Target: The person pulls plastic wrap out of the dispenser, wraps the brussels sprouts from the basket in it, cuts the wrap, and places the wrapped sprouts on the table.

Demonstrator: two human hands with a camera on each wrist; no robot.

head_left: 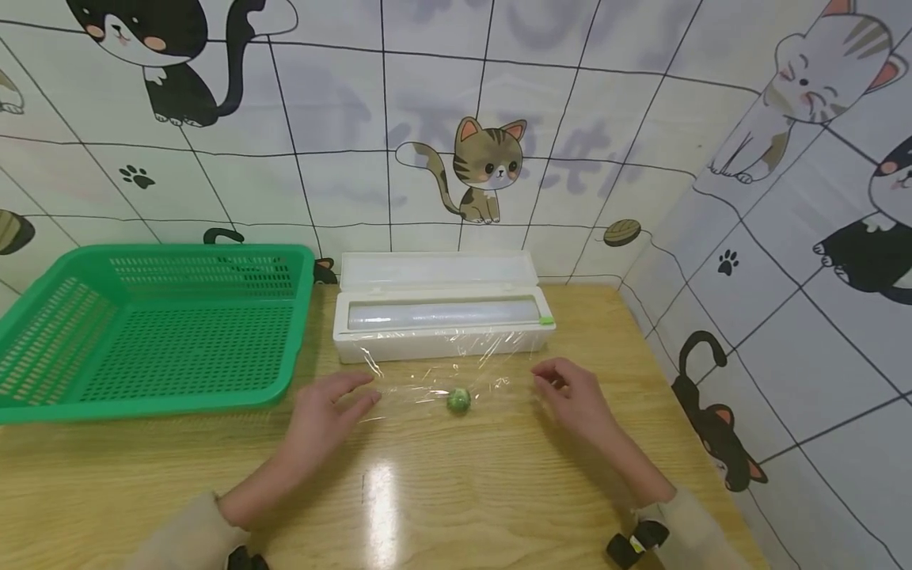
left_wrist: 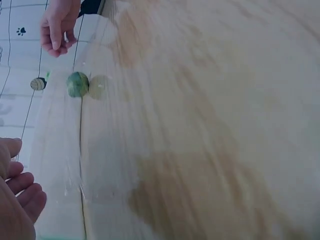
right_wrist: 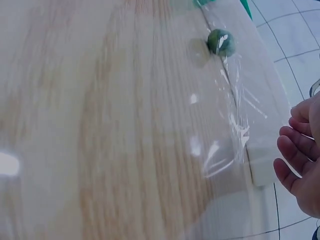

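Observation:
A small round green ball-like thing point(head_left: 459, 400), perhaps a small vegetable, sits in the middle of a thin sheet of clear cling film point(head_left: 416, 393). The film stretches forward from a white wrap dispenser box point(head_left: 442, 347), whose lid stands raised against the wall. My left hand point(head_left: 324, 412) hovers by the film's left edge, thumb and fingers apart. On the other side, my right hand point(head_left: 575, 398) is near the film's right edge with loosely bent fingers. In the right wrist view its fingers point(right_wrist: 295, 150) hold nothing visible. Neither hand is seen gripping the film.
At the left stands a green plastic basket point(head_left: 285, 380) with perforated walls. A roll of film point(head_left: 442, 314) lies inside the dispenser, and a small green slider point(head_left: 546, 321) is at its right end. A cat-patterned wall covering point(head_left: 328, 182) borders the wooden table point(head_left: 442, 507).

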